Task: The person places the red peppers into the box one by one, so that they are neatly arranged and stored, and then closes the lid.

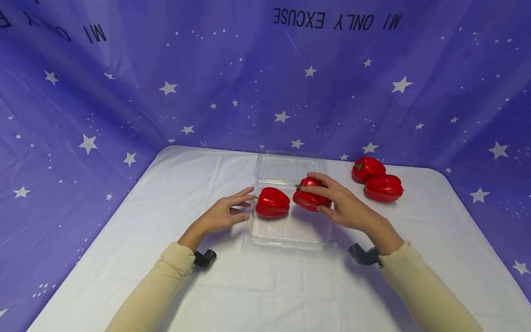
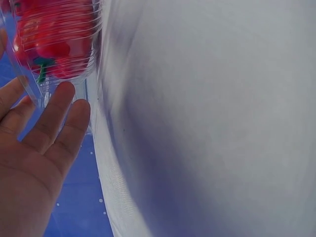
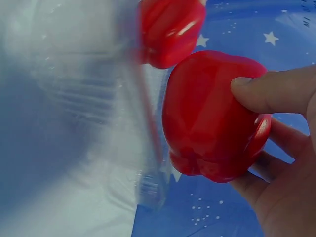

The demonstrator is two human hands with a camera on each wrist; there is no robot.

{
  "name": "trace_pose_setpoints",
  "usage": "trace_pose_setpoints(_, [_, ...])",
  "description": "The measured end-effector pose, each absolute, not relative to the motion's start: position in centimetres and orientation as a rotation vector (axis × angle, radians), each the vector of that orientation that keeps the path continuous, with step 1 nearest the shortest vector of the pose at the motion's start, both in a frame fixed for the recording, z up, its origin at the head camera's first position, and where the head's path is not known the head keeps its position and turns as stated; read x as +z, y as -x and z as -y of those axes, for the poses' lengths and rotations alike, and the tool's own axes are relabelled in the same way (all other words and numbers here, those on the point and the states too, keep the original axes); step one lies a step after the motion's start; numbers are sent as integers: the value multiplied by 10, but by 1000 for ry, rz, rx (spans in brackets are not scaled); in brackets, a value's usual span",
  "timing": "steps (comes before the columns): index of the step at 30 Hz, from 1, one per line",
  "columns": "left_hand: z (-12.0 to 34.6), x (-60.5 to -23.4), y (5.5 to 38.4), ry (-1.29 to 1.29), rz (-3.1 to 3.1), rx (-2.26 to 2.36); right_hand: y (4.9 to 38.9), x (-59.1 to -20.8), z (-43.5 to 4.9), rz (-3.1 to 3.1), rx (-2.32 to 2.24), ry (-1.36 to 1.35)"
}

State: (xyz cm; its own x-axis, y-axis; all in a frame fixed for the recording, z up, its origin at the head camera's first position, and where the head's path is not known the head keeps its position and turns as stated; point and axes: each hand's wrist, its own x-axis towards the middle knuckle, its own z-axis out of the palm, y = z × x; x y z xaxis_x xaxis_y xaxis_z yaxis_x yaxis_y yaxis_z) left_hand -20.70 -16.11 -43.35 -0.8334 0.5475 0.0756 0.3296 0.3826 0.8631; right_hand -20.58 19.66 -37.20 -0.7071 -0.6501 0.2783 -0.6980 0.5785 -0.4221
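A clear plastic clamshell box [image 1: 286,233] lies opened on the table, its lid [image 1: 288,168] folded back toward the far side. One red bell pepper [image 1: 272,203] sits in the box's left half, its green stem pointing left. My right hand [image 1: 346,205] grips a second red bell pepper [image 3: 215,116] between thumb and fingers, over the right half of the box. At the box's left side is my left hand [image 1: 224,213], fingers extended and holding nothing. In the left wrist view its fingers [image 2: 61,106] reach up to the clear wall; whether they touch it I cannot tell.
Two more red bell peppers lie together at the back right of the white table [image 1: 199,295], one pepper [image 1: 383,188] in front of the other pepper [image 1: 367,169]. A purple curtain [image 1: 232,60] with white stars hangs behind the table and along its sides.
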Motion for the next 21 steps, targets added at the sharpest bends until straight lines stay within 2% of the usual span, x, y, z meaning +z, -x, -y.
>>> trace_pose_setpoints(21, [162, -437, 210, -790, -2391, 1459, 210, -395, -189, 2717, 576, -1292])
